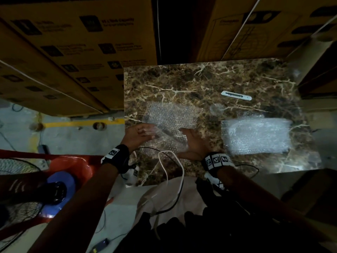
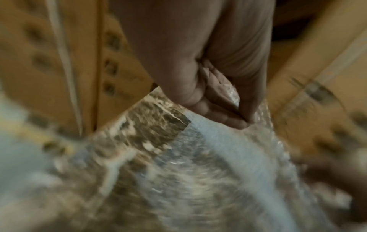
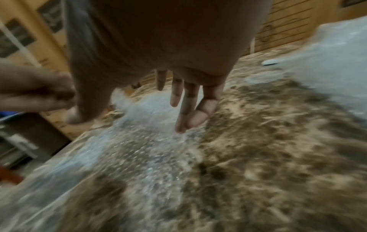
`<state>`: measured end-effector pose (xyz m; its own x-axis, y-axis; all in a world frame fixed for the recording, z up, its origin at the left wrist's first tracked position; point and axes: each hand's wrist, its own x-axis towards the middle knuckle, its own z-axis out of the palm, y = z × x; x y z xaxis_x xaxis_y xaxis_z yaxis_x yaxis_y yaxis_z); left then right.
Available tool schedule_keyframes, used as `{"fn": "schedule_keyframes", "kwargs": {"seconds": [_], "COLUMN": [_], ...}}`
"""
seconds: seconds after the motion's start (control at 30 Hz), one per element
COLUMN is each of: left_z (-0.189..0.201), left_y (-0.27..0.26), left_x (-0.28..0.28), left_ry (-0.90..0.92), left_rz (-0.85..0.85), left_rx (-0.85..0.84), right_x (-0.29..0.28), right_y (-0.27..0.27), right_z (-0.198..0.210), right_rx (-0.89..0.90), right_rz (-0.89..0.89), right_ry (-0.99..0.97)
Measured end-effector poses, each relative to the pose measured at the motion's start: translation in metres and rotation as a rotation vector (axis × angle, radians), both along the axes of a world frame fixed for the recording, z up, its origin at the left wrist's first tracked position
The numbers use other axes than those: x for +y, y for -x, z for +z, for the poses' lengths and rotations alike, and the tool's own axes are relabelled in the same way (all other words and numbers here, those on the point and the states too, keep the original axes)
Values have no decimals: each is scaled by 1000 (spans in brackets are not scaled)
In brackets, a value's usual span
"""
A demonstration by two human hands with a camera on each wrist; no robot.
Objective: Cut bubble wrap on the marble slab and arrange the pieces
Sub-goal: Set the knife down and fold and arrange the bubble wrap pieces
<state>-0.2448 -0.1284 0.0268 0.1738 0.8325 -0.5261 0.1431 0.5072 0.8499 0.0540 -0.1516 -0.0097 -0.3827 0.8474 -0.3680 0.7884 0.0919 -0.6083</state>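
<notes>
**Both hands at the near sheet of bubble wrap**

I see the marble slab (image 1: 209,79) serving as my bench, with a clear sheet of bubble wrap (image 1: 173,115) lying flat on its left half. My left hand (image 1: 138,135) is at the sheet's near left corner; from the left wrist view its thumb and fingers (image 2: 224,116) pinch the plastic edge, which is lifted off the stone there. My right hand (image 1: 193,141) sits at the sheet's near right edge. The right wrist view shows its fingers (image 3: 188,100) extended and pointing down, the tips touching the wrap, holding nothing.

On the right half of the slab lies a thicker, whiter folded pile of bubble wrap (image 1: 257,136), well apart from both hands. Beyond it, farther from me, a white utility knife (image 1: 236,95) rests flat on the stone, untouched. Cardboard boxes (image 1: 76,52) stand behind and beside the slab. Both wrist views are blurred.
</notes>
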Motion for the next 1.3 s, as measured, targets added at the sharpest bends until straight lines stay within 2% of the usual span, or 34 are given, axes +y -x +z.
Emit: {"fn": "schedule_keyframes", "kwargs": {"seconds": [0.13, 0.23, 0.4, 0.53, 0.63, 0.67, 0.77, 0.87, 0.97, 1.1, 1.23, 1.3], "left_z": [-5, -7, -9, -16, -23, -27, -48, -65, -75, -84, -83, -81], "left_y": [-4, -5, -4, -4, -8, -9, -3, 2, 2, 2, -4, -10], "left_x": [11, 24, 47, 79, 102, 107, 119, 119, 110, 96, 90, 94], "left_ry": [73, 108, -129, -202, -236, -221, -23, 74, 5, -108, -217, -258], "left_rz": [119, 135, 65, -76, -129, -127, -36, 99, 159, 199, 221, 228], "left_rx": [-59, -89, 243, 493, 701, 719, 587, 487, 480, 445, 468, 494], "right_x": [-1, 7, 33, 66, 89, 95, 112, 117, 109, 95, 91, 95], "right_y": [18, 17, 9, 6, 4, 4, 5, -1, -9, -20, -22, -21], "right_z": [7, 9, 4, -2, -9, -11, -19, -24, -19, -28, -20, -18], "right_rx": [-70, -140, 109, 149, 155, 127, 58, 134, 226, 158, 251, 228], "right_rz": [82, -17, -282, -412, -517, -539, -592, -621, -546, -419, -504, -552], "right_ry": [-115, -230, -190, -86, -15, 3, 45, 189, 297, 153, 162, 190]}}
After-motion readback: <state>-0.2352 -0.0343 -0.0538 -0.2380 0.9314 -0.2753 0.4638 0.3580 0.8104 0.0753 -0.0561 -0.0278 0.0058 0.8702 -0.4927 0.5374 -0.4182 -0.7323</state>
